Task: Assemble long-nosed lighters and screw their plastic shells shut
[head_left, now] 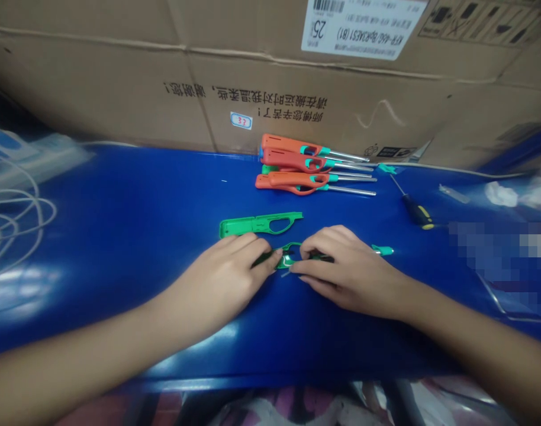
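Note:
My left hand [232,275] is closed around the handle end of a green long-necked lighter [292,247], thumb and index finger pinching near its trigger loop. Fingers bent, my right hand [341,266] grips the same lighter from the other side. Much of its body is hidden under both hands. Past the right hand a teal tip with a bit of metal tube [383,251] shows. A loose green handle shell half [261,225], with its hollow inside visible, lies just beyond the left hand.
Several orange lighters [297,158] are stacked at the back before a large cardboard box [132,77]. A screwdriver [416,212] lies to the right, near a crumpled white piece [501,193]. Coiled white cable [35,207] sits at left on the blue table [141,189].

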`<state>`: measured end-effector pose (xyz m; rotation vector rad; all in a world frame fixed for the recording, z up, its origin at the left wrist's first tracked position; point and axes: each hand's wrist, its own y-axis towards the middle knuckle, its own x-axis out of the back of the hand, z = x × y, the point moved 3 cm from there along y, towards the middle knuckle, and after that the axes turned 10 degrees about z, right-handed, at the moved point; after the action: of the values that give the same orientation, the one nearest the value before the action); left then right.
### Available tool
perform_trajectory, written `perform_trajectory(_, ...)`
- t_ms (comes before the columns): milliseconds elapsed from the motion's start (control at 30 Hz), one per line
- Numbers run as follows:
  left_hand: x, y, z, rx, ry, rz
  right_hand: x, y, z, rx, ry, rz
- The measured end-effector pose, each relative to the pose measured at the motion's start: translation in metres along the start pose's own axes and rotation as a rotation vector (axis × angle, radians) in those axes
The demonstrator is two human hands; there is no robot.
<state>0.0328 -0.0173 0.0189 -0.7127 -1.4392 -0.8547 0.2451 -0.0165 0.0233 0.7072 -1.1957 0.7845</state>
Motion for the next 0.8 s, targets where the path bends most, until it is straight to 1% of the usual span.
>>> perform_trajectory(67, 0.002, 0.000, 0.001, 0.000, -0.018, -0.005, -0.001, 0.000, 0.000, 0.003, -0.002, 0.000)
perform_trajectory(167, 0.003, 0.001, 0.003, 0.008, -0.082, -0.005, -0.002, 0.001, -0.005, -0.035, 0.005, -0.006)
perform_trajectory(333, -0.002, -0.001, 0.008, 0.004, -0.215, -0.037, 0.000, 0.000, -0.012, -0.073, 0.127, 0.040)
perform_trajectory(467, -0.003, -0.001, 0.009, 0.013, -0.289, 0.005, 0.005, -0.003, -0.015, -0.100, 0.180, 0.037)
perform_trajectory(667, -0.004, 0.000, 0.007, -0.009, -0.388, 0.040, 0.002, -0.002, -0.015, -0.073, 0.128, 0.071)
perform_trajectory(800, -0.008, 0.000, 0.007, -0.018, -0.406, 0.043, 0.000, -0.001, -0.015, -0.025, 0.022, 0.052)
